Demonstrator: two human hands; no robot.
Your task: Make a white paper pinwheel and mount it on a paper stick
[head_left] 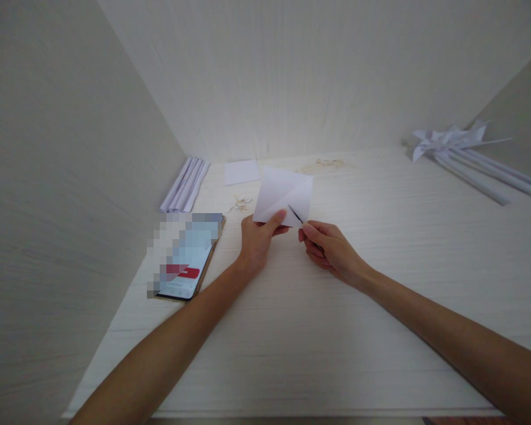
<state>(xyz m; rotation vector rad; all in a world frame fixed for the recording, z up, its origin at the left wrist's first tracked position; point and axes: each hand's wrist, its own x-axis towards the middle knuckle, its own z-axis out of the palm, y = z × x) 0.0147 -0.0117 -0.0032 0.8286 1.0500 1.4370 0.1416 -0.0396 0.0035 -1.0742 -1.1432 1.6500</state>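
Note:
A folded white paper [283, 193] with diagonal creases is held up above the white desk [292, 330]. My left hand [259, 241] pinches its lower left corner with thumb on top. My right hand [325, 248] pinches the lower right edge, where a thin dark slit or line shows in the paper. Both hands meet near the middle of the desk.
A phone [186, 260] with a lit screen lies at the left. Rolled paper strips [186, 184] lie by the left wall, and a small white sheet [241, 172] sits behind. Paper pinwheels on long sticks [464, 150] lie at the far right. Walls enclose three sides.

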